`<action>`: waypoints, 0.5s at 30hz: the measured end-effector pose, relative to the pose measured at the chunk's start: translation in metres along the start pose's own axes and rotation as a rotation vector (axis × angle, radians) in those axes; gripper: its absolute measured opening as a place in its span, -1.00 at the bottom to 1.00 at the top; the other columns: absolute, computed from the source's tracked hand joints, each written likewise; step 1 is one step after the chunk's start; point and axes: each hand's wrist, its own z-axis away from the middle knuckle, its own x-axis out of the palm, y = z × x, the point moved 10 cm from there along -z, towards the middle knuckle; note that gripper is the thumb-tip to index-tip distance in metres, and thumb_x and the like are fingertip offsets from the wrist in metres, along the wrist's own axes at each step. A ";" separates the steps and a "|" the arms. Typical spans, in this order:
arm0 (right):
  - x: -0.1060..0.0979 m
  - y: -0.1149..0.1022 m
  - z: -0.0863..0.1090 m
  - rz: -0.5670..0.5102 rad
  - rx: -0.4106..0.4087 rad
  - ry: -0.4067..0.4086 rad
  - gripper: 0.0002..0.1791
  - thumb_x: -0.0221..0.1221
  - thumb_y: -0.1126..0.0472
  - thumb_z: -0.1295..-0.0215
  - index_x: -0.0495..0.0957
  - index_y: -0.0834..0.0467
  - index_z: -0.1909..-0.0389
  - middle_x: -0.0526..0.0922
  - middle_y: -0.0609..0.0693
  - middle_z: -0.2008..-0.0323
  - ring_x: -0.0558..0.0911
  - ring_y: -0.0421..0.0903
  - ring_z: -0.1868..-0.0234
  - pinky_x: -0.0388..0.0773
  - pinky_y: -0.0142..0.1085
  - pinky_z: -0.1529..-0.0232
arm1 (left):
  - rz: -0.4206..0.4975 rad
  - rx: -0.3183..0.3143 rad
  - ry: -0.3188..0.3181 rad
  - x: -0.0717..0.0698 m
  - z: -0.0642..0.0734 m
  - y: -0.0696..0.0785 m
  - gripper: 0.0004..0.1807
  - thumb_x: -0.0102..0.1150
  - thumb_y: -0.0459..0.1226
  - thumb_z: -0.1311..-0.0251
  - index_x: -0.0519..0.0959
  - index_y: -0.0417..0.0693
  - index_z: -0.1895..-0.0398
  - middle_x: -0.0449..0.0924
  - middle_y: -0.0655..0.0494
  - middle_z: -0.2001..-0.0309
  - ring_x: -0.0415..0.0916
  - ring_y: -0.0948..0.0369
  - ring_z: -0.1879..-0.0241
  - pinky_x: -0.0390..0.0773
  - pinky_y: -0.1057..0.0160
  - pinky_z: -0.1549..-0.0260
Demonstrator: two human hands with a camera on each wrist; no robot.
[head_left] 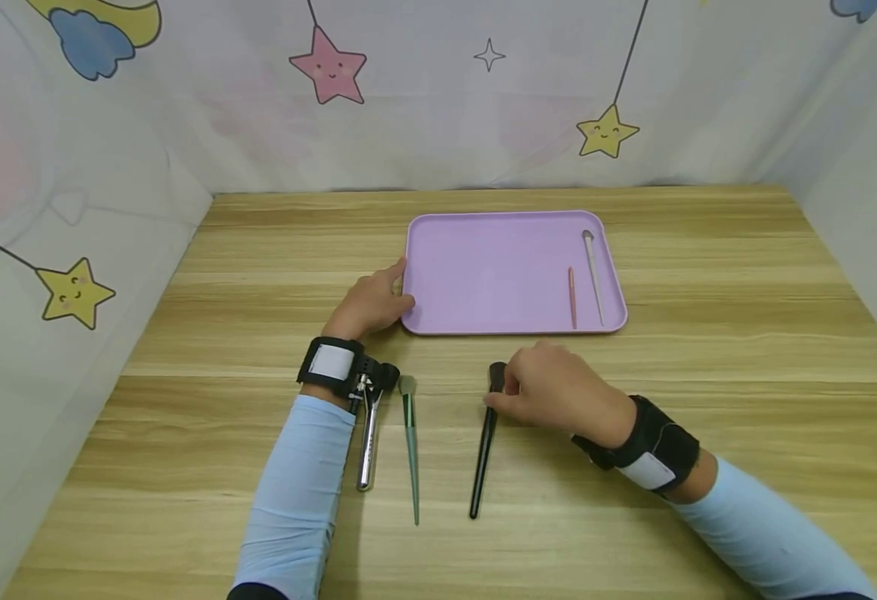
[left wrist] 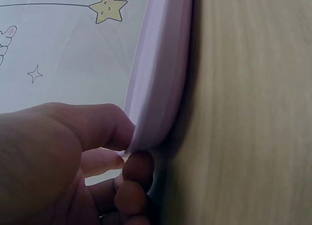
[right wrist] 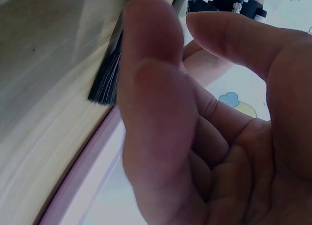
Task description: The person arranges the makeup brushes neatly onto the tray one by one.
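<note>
My left hand [head_left: 369, 303] grips the near left corner of a light purple tray [head_left: 483, 271]. In the left wrist view its thumb lies on the rim and other fingertips are beneath it. My right hand [head_left: 554, 392] is over the bristle end of a black makeup brush [head_left: 483, 458] lying on the table. In the right wrist view the black bristles [right wrist: 105, 83] show behind the bent fingers, and a gap separates thumb and forefinger. On the tray's right side lie a white-handled makeup brush [head_left: 594, 283] and a short pink stick [head_left: 572, 298].
A green makeup brush [head_left: 412, 442] lies left of the black one. Beside it is a slim silver-handled thing [head_left: 367, 442], its upper end behind the left wrist camera [head_left: 382, 377]. The wooden table [head_left: 746, 333] ends at a printed cloth backdrop [head_left: 438, 142].
</note>
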 end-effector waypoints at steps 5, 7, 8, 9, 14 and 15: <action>0.005 -0.002 0.002 -0.016 0.001 -0.016 -0.48 0.37 0.00 -0.23 0.43 -0.02 0.86 0.31 -0.26 0.81 0.31 -0.26 0.69 0.25 -0.37 0.65 | 0.004 -0.003 -0.004 0.001 0.000 0.000 -0.17 0.04 -0.18 -0.32 -0.01 -0.03 -0.63 0.33 -0.17 -0.36 0.13 0.16 0.58 0.30 0.15 0.41; 0.007 -0.002 0.002 -0.021 0.013 -0.027 -0.47 0.37 -0.01 -0.23 0.42 -0.02 0.86 0.29 -0.27 0.81 0.31 -0.26 0.69 0.24 -0.37 0.65 | 0.001 -0.003 -0.006 0.001 0.000 0.001 -0.17 0.04 -0.18 -0.32 -0.01 -0.04 -0.63 0.32 -0.17 -0.36 0.13 0.17 0.59 0.30 0.15 0.41; 0.008 -0.002 0.003 -0.024 0.019 -0.033 -0.47 0.37 -0.01 -0.23 0.42 -0.02 0.86 0.29 -0.27 0.81 0.31 -0.26 0.69 0.24 -0.37 0.66 | -0.001 -0.002 -0.006 0.001 0.000 0.001 -0.16 0.04 -0.18 -0.32 -0.01 -0.04 -0.63 0.33 -0.17 -0.35 0.12 0.17 0.60 0.30 0.15 0.42; 0.009 -0.002 0.003 -0.025 0.025 -0.039 -0.47 0.37 -0.02 -0.23 0.42 -0.02 0.86 0.29 -0.27 0.81 0.31 -0.26 0.68 0.24 -0.37 0.66 | -0.003 -0.001 -0.006 0.001 0.000 0.001 -0.16 0.04 -0.18 -0.32 -0.01 -0.04 -0.63 0.33 -0.17 -0.36 0.12 0.17 0.60 0.30 0.15 0.42; 0.016 -0.004 0.003 -0.034 0.044 -0.068 -0.46 0.38 -0.03 -0.21 0.39 0.00 0.87 0.27 -0.27 0.80 0.31 -0.25 0.67 0.23 -0.37 0.67 | -0.005 0.007 -0.006 0.000 0.000 0.001 -0.16 0.04 -0.17 -0.32 -0.01 -0.05 -0.63 0.28 -0.16 -0.42 0.17 0.13 0.53 0.31 0.14 0.39; 0.017 -0.004 0.004 -0.034 0.043 -0.075 -0.46 0.38 -0.03 -0.21 0.39 0.00 0.87 0.26 -0.27 0.80 0.31 -0.25 0.67 0.23 -0.37 0.68 | -0.004 0.009 -0.006 0.000 0.000 0.001 -0.16 0.04 -0.17 -0.32 -0.01 -0.05 -0.63 0.27 -0.16 -0.43 0.18 0.12 0.52 0.31 0.14 0.38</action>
